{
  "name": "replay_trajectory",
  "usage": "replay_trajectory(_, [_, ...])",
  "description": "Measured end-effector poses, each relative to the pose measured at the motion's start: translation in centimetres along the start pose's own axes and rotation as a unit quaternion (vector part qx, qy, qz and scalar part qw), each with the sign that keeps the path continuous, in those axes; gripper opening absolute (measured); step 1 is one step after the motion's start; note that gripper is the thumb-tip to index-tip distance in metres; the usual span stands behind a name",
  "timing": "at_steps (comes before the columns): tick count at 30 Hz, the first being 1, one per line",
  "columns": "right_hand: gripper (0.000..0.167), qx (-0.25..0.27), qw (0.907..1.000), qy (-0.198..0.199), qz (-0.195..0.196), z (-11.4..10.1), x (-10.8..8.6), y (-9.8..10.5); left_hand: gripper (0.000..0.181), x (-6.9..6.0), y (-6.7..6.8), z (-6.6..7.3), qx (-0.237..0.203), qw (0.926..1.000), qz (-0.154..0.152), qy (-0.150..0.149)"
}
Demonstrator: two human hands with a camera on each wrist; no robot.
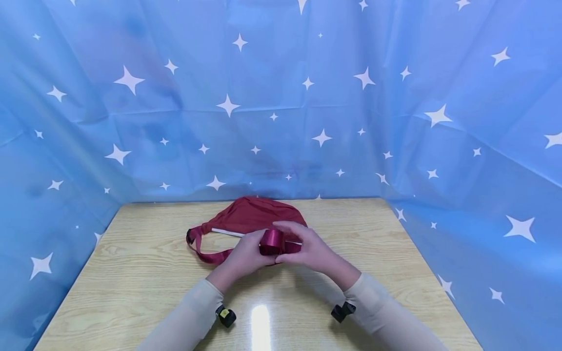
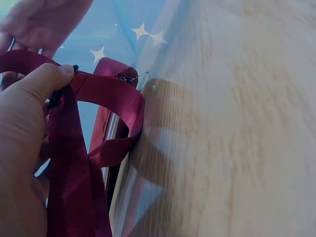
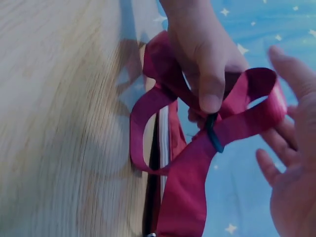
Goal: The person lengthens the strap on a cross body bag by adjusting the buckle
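Observation:
A dark red waist bag (image 1: 259,214) lies on the table with its white-edged zip towards me. My left hand (image 1: 248,253) pinches the bag's red strap (image 2: 71,173) between thumb and fingers, by a black slider buckle (image 3: 214,133). The strap forms several loops about that hand. Close by on the right, my right hand (image 1: 309,246) is spread, its fingers apart and loosely bent beside a strap loop (image 3: 256,118). In the right wrist view its fingers (image 3: 281,143) lie at that loop without closing round it; whether they touch it I cannot tell.
The light wood table (image 1: 145,282) carries the bag near its back edge. A blue cloth with white stars (image 1: 281,107) hangs behind and at both sides. Black wrist cameras (image 1: 226,316) sit on both sleeves.

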State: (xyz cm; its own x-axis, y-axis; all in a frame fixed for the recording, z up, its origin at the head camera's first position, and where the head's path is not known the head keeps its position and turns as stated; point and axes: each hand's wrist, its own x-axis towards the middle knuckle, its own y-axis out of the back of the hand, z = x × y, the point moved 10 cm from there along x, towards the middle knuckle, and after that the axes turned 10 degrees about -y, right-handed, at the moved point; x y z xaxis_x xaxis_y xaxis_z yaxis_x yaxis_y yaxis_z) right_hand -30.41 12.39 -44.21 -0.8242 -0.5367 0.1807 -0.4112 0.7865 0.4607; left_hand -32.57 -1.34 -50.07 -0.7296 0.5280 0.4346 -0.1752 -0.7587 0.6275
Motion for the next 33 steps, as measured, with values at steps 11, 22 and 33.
replay_trajectory(11, [0.045, -0.145, 0.9881, 0.003, 0.052, 4.3, -2.1, 1.9, 0.052, -0.1, 0.2, -0.2, -0.026, 0.9996, 0.007, 0.012])
replay_trajectory(22, [0.024, -0.193, 0.9795, -0.015, 0.057, 6.1, -1.1, 1.1, 0.049, -0.3, 0.4, -0.3, -0.035, 0.9993, 0.006, 0.01])
replay_trajectory(33, [0.024, -0.301, 0.9442, 0.06, 0.12, 5.7, -2.7, 4.1, 0.042, -0.8, 1.7, -1.0, -0.039, 0.9986, 0.019, 0.03])
